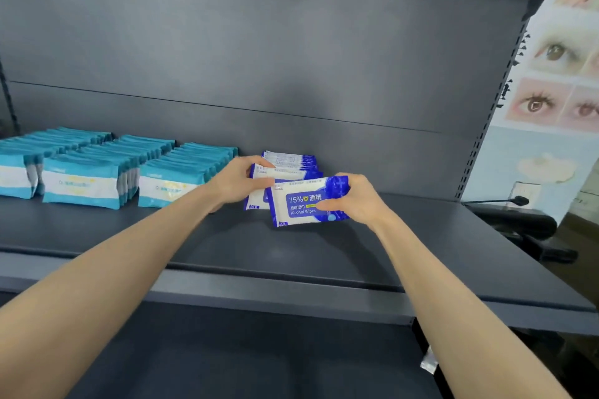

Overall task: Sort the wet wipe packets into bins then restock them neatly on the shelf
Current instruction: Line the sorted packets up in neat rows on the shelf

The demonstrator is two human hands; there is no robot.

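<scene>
So both hands are up on the shelf [291,253]. The right hand [353,201] is wrapped round the right end of the front blue packet [299,204], the one marked 75% Alcohol Wipes, with the thumb across its face. The left hand [240,181] curls over the row of blue packets [291,160] standing just behind, gripping the left end. The left hand covers part of that row, so no idea how many there are. Teal packets [84,185] sit in three rows further left, the first cut off by the frame edge. The poster [551,100] on the right is only partly in view.
</scene>
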